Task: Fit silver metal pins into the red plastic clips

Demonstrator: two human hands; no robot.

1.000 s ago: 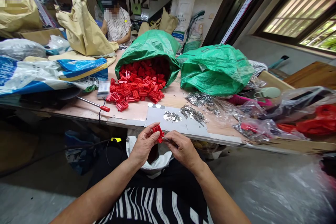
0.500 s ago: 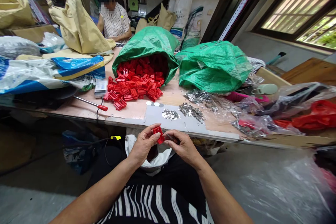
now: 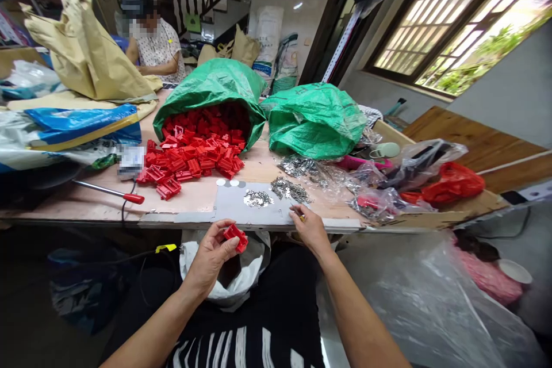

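My left hand [image 3: 212,253] pinches a small red plastic clip [image 3: 236,236] over my lap, just below the table edge. My right hand [image 3: 307,227] rests at the table's front edge with its fingers pinched on a thin metal tool [image 3: 297,212], near the small silvery metal parts [image 3: 288,188] on a grey sheet [image 3: 241,205]. A heap of the same red clips [image 3: 190,159] spills out of an open green sack [image 3: 215,85] farther back.
A second green sack [image 3: 314,118] lies right of the first. A red-handled screwdriver [image 3: 110,191] lies at left. Clear bags and a red bag [image 3: 452,179] crowd the right. A white bag [image 3: 241,276] hangs below the table edge. Another person [image 3: 152,46] sits at the far end.
My right hand has left the red clip and moved right and up to the table edge by the metal parts. My left hand has stayed on the clip. The view has swung right.
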